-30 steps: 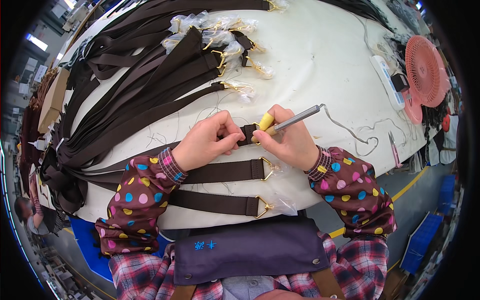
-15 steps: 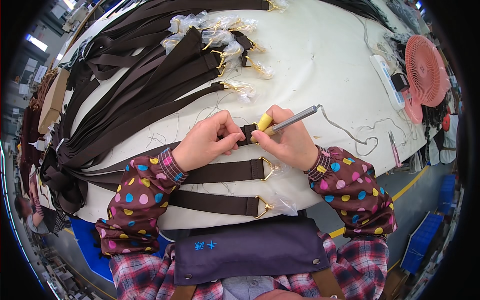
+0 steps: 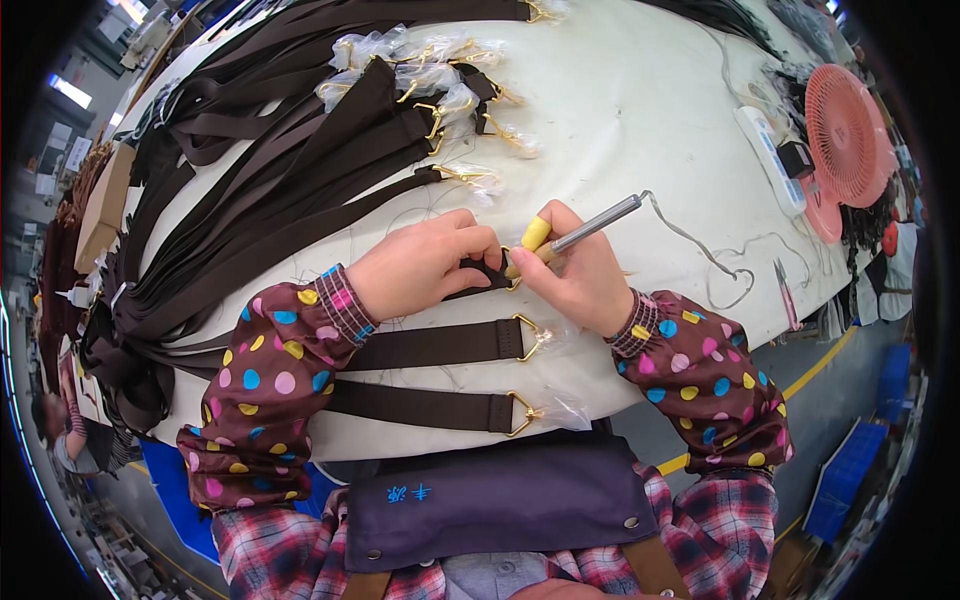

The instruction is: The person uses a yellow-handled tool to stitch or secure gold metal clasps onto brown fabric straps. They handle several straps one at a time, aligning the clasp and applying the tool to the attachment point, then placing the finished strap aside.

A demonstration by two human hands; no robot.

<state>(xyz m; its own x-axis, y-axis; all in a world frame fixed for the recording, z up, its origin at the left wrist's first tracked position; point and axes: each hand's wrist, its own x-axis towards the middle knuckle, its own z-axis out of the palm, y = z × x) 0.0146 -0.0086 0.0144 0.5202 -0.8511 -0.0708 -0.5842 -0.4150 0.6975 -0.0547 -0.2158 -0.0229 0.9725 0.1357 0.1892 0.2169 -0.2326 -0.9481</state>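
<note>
My left hand (image 3: 420, 264) is closed, its fingers pinching the end of a dark brown webbing strap (image 3: 491, 279) with a gold metal ring; the fingertips are partly hidden. Facing it, my right hand (image 3: 585, 285) grips a grey pen-shaped tool (image 3: 598, 222) with a thin cord (image 3: 690, 240) running from its upper end. The tool's lower end lies beside the strap end, close to my thumb. A yellow finger cover (image 3: 536, 233) sits on my right index finger. Nearer me lie two more straps, one with a gold triangular ring (image 3: 530, 337) and a plastic-wrapped clasp.
A large bundle of brown straps (image 3: 260, 190) covers the table's left, with plastic-wrapped gold clasps (image 3: 460, 95) at their ends. On the right are a pink fan (image 3: 848, 125), a white power strip (image 3: 770, 160) and pink-handled snips (image 3: 787, 295). The white table (image 3: 620, 120) ends near my apron.
My left hand has shifted slightly up and turned, its fingers now reaching over the strap end. The right hand and tool have moved only a little.
</note>
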